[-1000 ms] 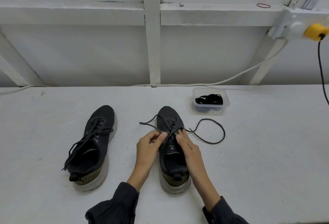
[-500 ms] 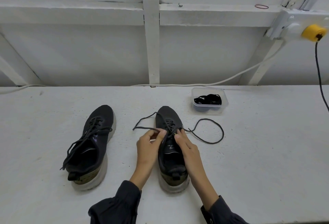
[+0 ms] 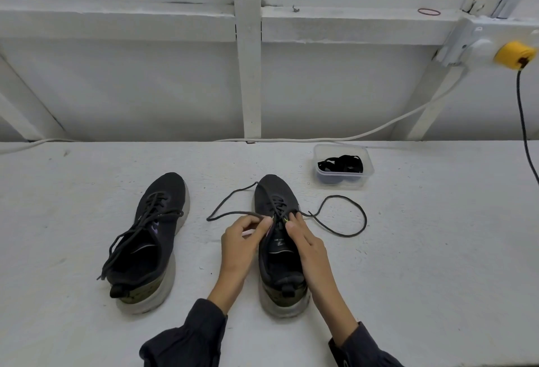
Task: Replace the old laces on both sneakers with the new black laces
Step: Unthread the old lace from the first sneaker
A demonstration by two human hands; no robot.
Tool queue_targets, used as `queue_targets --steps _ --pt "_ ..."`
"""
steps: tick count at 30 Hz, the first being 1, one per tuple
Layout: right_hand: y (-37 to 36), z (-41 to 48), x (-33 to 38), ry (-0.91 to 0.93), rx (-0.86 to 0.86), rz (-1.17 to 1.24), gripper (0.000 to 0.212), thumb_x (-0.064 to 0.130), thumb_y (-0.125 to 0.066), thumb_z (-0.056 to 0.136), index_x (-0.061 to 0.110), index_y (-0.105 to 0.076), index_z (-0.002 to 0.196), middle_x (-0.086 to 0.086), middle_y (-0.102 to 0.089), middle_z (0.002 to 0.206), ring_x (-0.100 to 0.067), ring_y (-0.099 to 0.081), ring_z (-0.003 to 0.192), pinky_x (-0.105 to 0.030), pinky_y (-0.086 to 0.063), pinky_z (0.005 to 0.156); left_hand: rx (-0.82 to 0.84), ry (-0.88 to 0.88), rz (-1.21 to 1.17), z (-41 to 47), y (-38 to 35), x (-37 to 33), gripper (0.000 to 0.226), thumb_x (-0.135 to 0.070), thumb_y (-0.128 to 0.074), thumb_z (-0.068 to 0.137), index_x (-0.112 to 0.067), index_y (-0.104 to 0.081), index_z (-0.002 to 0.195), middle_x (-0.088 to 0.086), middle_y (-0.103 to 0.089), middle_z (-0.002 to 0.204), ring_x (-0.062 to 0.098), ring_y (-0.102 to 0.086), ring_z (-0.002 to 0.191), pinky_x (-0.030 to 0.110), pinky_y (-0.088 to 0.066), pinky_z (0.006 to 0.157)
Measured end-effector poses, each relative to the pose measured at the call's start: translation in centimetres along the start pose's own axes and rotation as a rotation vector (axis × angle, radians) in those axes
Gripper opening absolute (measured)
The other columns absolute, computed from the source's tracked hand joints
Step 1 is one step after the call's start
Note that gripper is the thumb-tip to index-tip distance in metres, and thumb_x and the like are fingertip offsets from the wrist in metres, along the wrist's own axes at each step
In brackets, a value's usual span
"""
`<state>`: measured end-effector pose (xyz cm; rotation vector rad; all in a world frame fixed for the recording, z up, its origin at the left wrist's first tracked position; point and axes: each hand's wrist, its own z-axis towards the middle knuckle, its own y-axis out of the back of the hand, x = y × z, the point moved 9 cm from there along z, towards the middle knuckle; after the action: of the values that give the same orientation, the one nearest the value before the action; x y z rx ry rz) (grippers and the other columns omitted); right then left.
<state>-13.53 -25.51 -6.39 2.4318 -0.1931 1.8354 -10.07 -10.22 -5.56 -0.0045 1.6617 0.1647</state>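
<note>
Two dark sneakers stand on the white table, toes pointing away from me. The left sneaker (image 3: 151, 238) is fully laced, its lace ends hanging loose over its left side. The right sneaker (image 3: 278, 238) has its old dark lace (image 3: 344, 220) partly undone, one end looping out left, the other curling wide to the right. My left hand (image 3: 243, 238) pinches the lace at the left eyelets. My right hand (image 3: 304, 238) has its fingertips on the right eyelets, touching the lace there. The new black laces (image 3: 341, 164) lie bundled in a clear plastic tub (image 3: 343, 181) behind the right sneaker.
A white wall with beams rises behind the table (image 3: 437, 250). A white cable (image 3: 393, 121) runs along the table's back edge up to a socket box with a yellow plug (image 3: 514, 54), from which a black cord (image 3: 523, 121) hangs at the far right.
My left hand has drawn the lace's left end further out to the left, so that loop is longer and flatter. The right hand has barely moved.
</note>
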Motion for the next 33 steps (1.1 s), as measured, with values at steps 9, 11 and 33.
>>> queue_targets --steps 9,11,33 --pt "0.3 0.1 -0.2 -0.006 -0.007 -0.009 0.048 0.042 -0.058 0.094 0.027 -0.054 0.14 0.018 -0.042 0.149 0.0 -0.038 0.137 -0.029 -0.027 0.118 -0.156 0.047 -0.193 1.1 2.2 -0.2 0.025 -0.027 -0.062 0.094 -0.006 -0.063 0.08 0.005 -0.071 0.071 0.013 -0.062 0.061 0.023 -0.052 0.06" --pt "0.8 0.4 0.1 -0.012 -0.042 -0.034 0.046 0.049 -0.059 0.092 0.029 -0.061 0.133 0.016 -0.052 0.141 -0.003 -0.047 0.131 -0.033 -0.034 0.115 -0.165 0.124 -0.231 0.7 2.4 0.7 0.034 -0.034 -0.062 0.092 -0.005 -0.063 0.075 0.006 -0.068 0.065 0.015 -0.059 0.059 0.024 -0.052 0.058" --pt "0.5 4.3 6.4 0.416 -0.095 -0.987 0.017 0.034 -0.05 0.1 0.019 -0.059 0.1 0.006 -0.069 0.083 -0.018 -0.064 0.076 -0.032 -0.044 0.064 0.235 -0.106 0.152 -2.4 -2.7 0.3 0.06 -0.015 -0.061 0.095 -0.036 -0.029 0.142 -0.014 -0.028 0.157 -0.002 -0.021 0.145 0.017 -0.02 0.118"
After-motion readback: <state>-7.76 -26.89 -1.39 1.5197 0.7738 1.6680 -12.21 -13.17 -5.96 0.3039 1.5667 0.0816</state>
